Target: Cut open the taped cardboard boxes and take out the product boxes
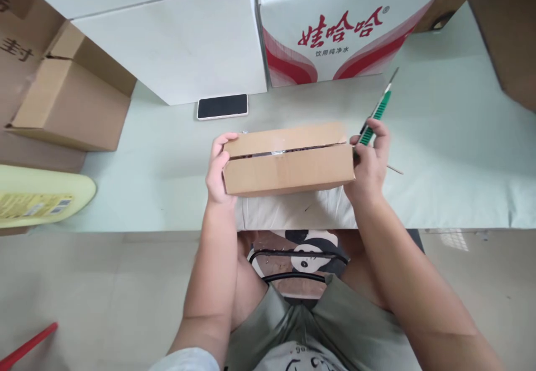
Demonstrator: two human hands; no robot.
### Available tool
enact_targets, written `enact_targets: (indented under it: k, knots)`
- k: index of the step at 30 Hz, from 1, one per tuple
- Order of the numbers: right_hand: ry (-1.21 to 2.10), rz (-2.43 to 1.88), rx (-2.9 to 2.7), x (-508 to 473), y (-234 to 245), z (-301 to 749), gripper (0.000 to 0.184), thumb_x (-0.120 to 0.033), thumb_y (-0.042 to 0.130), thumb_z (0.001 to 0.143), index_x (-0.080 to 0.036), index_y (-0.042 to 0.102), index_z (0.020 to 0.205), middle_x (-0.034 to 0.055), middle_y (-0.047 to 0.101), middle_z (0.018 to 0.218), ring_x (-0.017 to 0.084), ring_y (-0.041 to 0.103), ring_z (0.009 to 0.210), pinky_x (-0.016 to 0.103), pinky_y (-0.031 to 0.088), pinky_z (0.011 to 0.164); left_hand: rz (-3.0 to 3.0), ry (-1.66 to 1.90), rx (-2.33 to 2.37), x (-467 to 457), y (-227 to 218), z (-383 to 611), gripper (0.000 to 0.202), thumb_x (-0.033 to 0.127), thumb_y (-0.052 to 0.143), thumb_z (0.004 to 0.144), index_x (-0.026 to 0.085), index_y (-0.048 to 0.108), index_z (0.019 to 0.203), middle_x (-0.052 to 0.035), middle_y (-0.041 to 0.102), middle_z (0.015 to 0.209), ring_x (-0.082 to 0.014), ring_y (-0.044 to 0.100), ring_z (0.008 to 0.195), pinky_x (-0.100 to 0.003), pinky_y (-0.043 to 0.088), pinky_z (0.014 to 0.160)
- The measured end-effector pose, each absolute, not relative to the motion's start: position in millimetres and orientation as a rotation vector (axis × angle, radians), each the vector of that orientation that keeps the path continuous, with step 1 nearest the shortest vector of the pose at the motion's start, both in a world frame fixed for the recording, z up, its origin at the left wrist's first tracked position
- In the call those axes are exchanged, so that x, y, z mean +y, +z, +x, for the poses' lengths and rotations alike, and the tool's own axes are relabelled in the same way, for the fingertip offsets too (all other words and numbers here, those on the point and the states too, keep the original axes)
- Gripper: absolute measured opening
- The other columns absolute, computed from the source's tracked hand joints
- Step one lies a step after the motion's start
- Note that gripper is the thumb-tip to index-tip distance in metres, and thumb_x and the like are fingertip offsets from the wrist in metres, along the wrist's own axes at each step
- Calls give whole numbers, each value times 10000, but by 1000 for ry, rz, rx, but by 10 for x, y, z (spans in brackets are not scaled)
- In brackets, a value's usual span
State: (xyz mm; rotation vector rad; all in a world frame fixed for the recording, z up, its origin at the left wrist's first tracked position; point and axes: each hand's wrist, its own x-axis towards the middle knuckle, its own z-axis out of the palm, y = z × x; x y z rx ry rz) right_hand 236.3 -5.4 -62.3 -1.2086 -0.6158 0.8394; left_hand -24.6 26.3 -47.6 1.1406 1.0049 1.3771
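Observation:
A small brown cardboard box (288, 169) is held just above the table's front edge, its long side facing me. Along its top runs a narrow slit between the flaps, with a shiny strip of tape showing in the middle. My left hand (218, 170) grips the box's left end, fingers wrapped over the top corner. At the right end, my right hand (371, 164) presses against the box and holds a green utility knife (379, 111), its blade pointing up and away. A thin stick-like piece (395, 169) shows beside that hand.
A phone (223, 106) lies on the pale green table cloth (167, 164). Behind stand a white carton (180, 47) and a red-and-white carton (335, 30). Brown cartons (84, 103) and a yellow bottle (46, 195) are on the left; another brown box (508, 36) is on the right.

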Motion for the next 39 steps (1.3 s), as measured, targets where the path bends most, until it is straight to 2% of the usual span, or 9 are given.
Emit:
enact_targets:
  k: [4, 7, 11, 16, 21, 26, 29, 33, 39]
  knots:
    - [741, -1160, -617, -127, -556, 2429, 429, -262, 627, 729, -337, 440, 1108, -92, 415, 730, 58, 331, 487, 200, 333, 498, 1177, 1361, 1006, 239, -532, -263, 381, 563, 600, 854, 285, 627, 1113, -64, 661, 1213, -270, 664, 1104, -384, 570, 920]
    - [710, -1159, -659, -148, -521, 2486, 493, -258, 654, 720, -353, 423, 1145, -105, 419, 718, 59, 353, 473, 206, 317, 493, 1209, 1363, 996, 225, -550, -284, 394, 570, 602, 858, 280, 628, 1124, -65, 658, 1215, -270, 661, 1097, -379, 567, 900]
    - [682, -1112, -712, -98, -470, 2569, 540, -295, 635, 717, -391, 407, 1198, -80, 477, 805, 81, 463, 558, 227, 394, 562, 1185, 1363, 983, 232, -540, -284, 397, 570, 627, 844, 277, 640, 1112, -65, 663, 1192, -262, 664, 1049, -372, 565, 856]
    - [631, -1155, -812, -31, -433, 2608, 731, -283, 665, 643, -428, 378, 1300, -20, 555, 995, 149, 571, 802, 300, 491, 700, 1169, 1365, 979, 236, -522, -272, 379, 550, 640, 827, 282, 651, 1094, -62, 664, 1191, -262, 652, 1045, -367, 557, 840]
    - [674, -1233, -890, -64, -469, 2581, 707, -276, 703, 662, -397, 396, 1287, -22, 525, 940, 164, 556, 791, 369, 535, 816, 1136, 1382, 990, 226, -499, -246, 351, 523, 650, 805, 285, 665, 1063, -60, 669, 1174, -260, 639, 1017, -364, 543, 805]
    - [714, -1221, -867, -101, -444, 2520, 750, -359, 707, 656, -412, 381, 1329, -32, 492, 932, 143, 528, 736, 348, 525, 791, 1134, 1397, 991, 232, -474, -216, 346, 531, 634, 809, 286, 660, 1052, -59, 671, 1150, -267, 639, 1018, -378, 545, 824]
    - [741, -1221, -820, -110, -418, 2507, 834, -379, 657, 620, -439, 350, 1393, -11, 494, 977, 156, 560, 819, 341, 526, 798, 1127, 1408, 995, 235, -473, -214, 351, 529, 646, 801, 280, 668, 1047, -58, 671, 1123, -255, 635, 988, -364, 540, 801]
    - [826, -1234, -811, -113, -430, 2530, 850, -461, 486, 630, -458, 328, 1465, 44, 545, 1120, 200, 623, 966, 364, 539, 755, 1123, 1429, 1023, 241, -493, -226, 353, 523, 649, 786, 278, 676, 1038, -61, 671, 1130, -254, 633, 993, -356, 540, 793]
    - [721, -1153, -774, -71, -478, 2513, 721, -300, 608, 660, -424, 368, 1329, -37, 578, 960, 144, 651, 846, 310, 511, 763, 1176, 1406, 1005, 248, -522, -255, 393, 580, 622, 823, 278, 639, 1074, -69, 639, 1140, -270, 630, 1006, -392, 550, 833]
